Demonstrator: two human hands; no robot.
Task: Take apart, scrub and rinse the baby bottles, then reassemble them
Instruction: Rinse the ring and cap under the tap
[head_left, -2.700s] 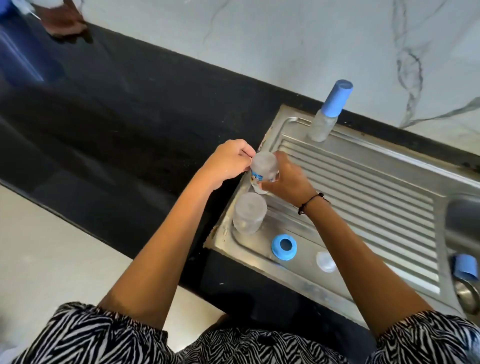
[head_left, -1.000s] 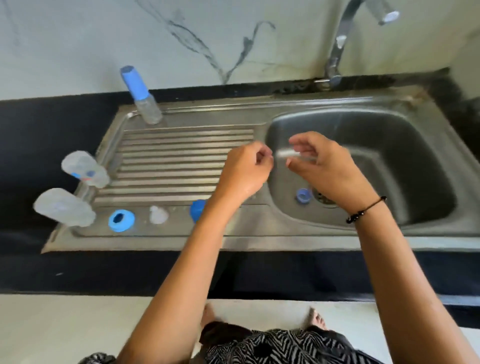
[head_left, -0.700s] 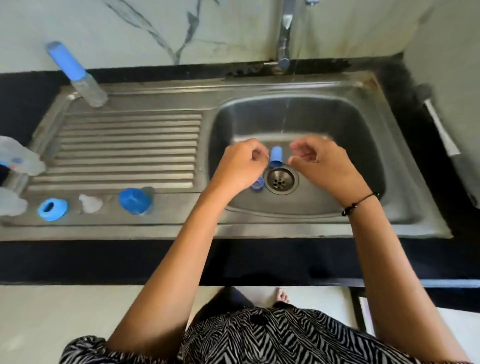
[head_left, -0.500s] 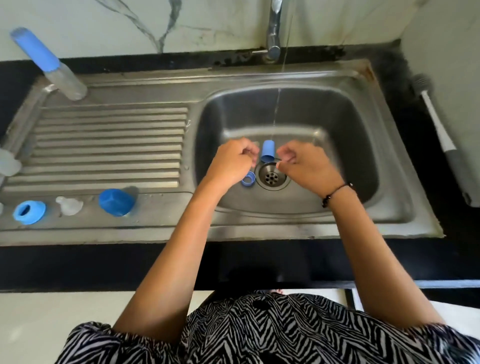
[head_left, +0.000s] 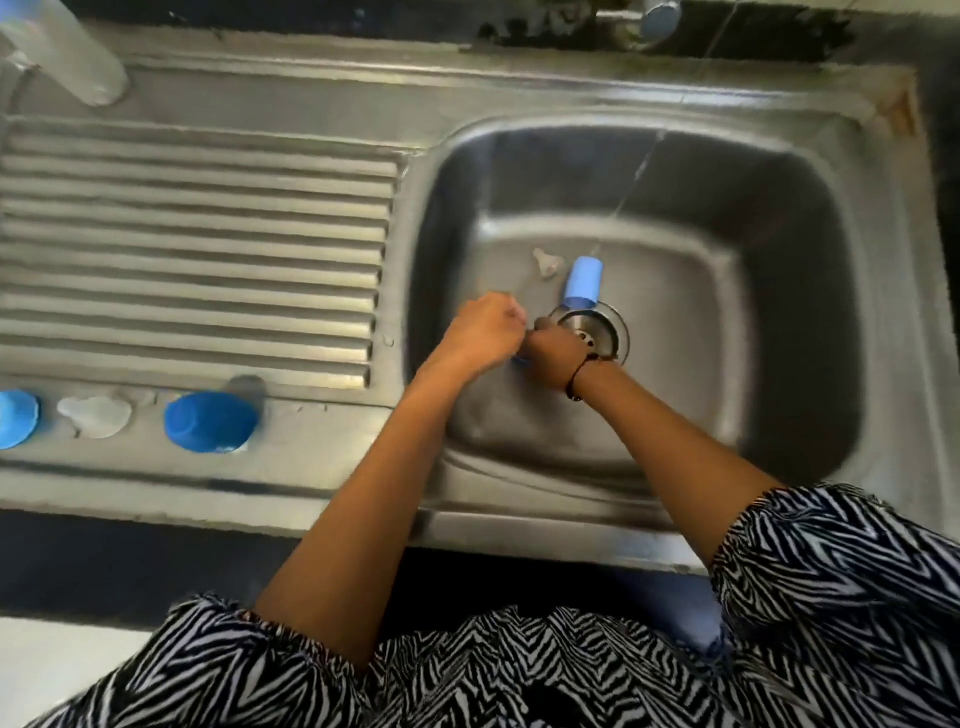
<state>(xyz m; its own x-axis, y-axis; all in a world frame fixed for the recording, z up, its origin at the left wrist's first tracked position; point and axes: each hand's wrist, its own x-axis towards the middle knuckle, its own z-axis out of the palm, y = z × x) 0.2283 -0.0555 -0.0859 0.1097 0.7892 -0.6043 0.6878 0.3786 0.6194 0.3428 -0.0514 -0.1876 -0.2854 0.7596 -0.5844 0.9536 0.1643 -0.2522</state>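
— Head view, looking down: where do the hands sit relative to the drain (head_left: 589, 332)?

— Both are low in the basin of the sink (head_left: 810, 291). The left hand (head_left: 485, 335) is just left of the drain, fingers curled into a loose fist. The right hand (head_left: 553, 358) is touching it, at the drain's near-left edge, also curled. A sliver of blue, a blue ring (head_left: 521, 359), shows between them below the knuckles, but motion blur hides the fingertips, so I cannot tell which hand, if either, actually has it.

— And the bottle parts?

— A light blue cap (head_left: 584, 278) lies on its side just beyond the drain, its open end toward it. A clear teat (head_left: 546, 262) lies just left of that cap, farther from the drain. A thin stream of water (head_left: 636, 176) falls slantwise and lands near the cap's far end.

— Anything left of the drain, on the ribbed board?

— Along its near strip, well apart from the drain: a dark blue cap (head_left: 210, 421) closest, then a second clear teat (head_left: 96, 414), then a blue collar (head_left: 15, 418) cut by the frame edge. At the far-left corner stands a clear bottle (head_left: 78, 57), only partly in view.

— The person?

— Bare forearms, a dark bracelet (head_left: 579, 376) on the right wrist, a zebra-striped garment (head_left: 519, 670).
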